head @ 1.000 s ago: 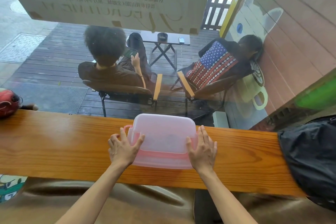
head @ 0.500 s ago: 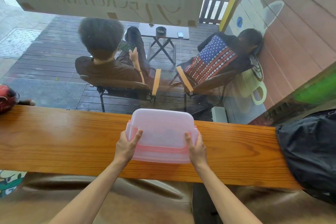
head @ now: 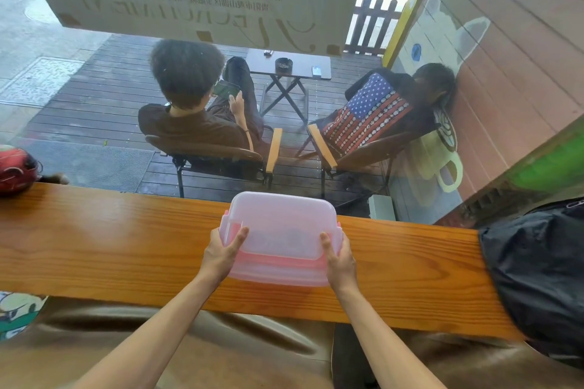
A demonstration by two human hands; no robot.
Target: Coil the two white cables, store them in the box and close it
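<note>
A pink translucent plastic box (head: 281, 240) with its lid on sits on the wooden counter (head: 110, 246), in the middle. My left hand (head: 222, 251) grips the box's left side, thumb resting on the lid. On the right side, my right hand (head: 338, 257) holds it the same way. The white cables are not visible; a faint grey shape shows through the lid, too unclear to identify.
A black bag (head: 537, 275) lies on the counter's right end and a red helmet (head: 15, 169) at its far left. Behind the counter is a window; two people sit in chairs outside. Brown cushioned seating runs below the counter's near edge.
My hands went from lying flat with spread fingers on the lid's near corners to gripping the box's two sides. The box has stayed at the same spot on the counter.
</note>
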